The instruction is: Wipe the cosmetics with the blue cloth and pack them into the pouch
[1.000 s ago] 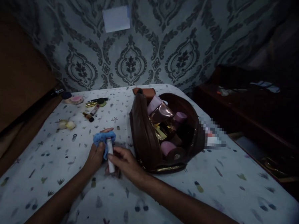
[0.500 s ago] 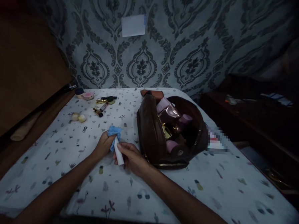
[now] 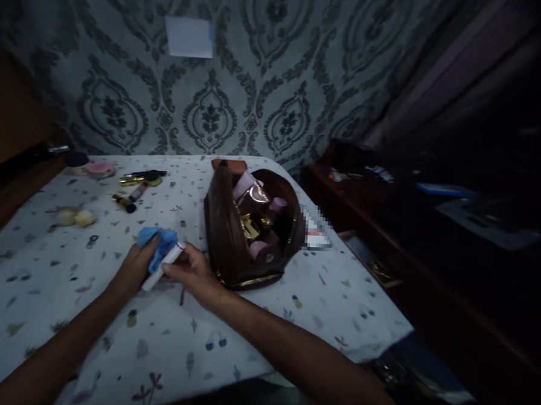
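My left hand (image 3: 136, 264) is closed on a crumpled blue cloth (image 3: 156, 243), which lies against a slim white tube (image 3: 164, 267). My right hand (image 3: 194, 276) grips that tube between thumb and fingers, its lower end slanting toward my left wrist. What is printed on the tube is too dim to read. Just right of my hands stands an unzipped brown leather bag (image 3: 221, 236). Inside the bag are pink-capped containers (image 3: 277, 207), a shiny pink pouch (image 3: 258, 193) and gold-coloured items (image 3: 251, 227).
Small cosmetics lie at the table's left: a pink round jar (image 3: 100, 169), a gold tube (image 3: 131, 181), a dark-capped bottle (image 3: 124, 203) and yellowish round pots (image 3: 83, 218). An orange-brown case (image 3: 229, 164) lies behind the bag. A dark red ledge (image 3: 319, 179) runs along the right.
The view has swung right, so table items appear further left. The white tube has turned in my right hand and now tilts the other way, with the blue cloth still beside it.
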### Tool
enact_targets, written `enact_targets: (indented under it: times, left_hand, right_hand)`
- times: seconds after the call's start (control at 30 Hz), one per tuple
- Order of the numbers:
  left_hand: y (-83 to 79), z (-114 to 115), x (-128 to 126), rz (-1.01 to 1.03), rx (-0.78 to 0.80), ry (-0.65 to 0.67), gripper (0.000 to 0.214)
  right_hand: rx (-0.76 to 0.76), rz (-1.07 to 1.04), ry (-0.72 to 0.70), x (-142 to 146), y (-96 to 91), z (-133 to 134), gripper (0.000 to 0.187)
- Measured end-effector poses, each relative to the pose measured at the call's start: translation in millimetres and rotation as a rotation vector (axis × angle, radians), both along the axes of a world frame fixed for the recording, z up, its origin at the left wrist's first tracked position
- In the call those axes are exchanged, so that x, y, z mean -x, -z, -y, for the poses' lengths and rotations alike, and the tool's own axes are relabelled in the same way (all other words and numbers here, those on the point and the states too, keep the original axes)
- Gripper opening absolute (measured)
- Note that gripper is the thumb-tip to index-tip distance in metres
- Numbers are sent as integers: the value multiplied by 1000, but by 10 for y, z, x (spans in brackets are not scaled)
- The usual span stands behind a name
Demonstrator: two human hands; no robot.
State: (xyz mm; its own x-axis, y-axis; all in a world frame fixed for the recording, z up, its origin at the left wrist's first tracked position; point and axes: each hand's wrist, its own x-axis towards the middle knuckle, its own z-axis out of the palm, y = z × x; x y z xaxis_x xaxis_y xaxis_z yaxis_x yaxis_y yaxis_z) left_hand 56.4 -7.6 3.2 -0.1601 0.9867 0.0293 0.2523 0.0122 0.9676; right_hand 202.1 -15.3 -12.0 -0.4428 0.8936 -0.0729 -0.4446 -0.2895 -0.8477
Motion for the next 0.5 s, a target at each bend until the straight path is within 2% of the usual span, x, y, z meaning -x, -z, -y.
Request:
enact_targets:
  times: [0.1,0.2,0.33,0.5]
  left_hand:
    - [97,-4,81,38,10,106,61]
    - [124,31,113,49,18,143,64]
    - [54,59,102,37,35,225,58]
    - [-59,41,203,-151,-85,360,52]
  right_hand:
    - [-128,61,96,-25,-46,-10,54]
    - [-218,50,131,-52,-108,25,51]
    - [-210,52,174,-50,-85,60,45]
    - [-137,58,194,-43,12,48,37]
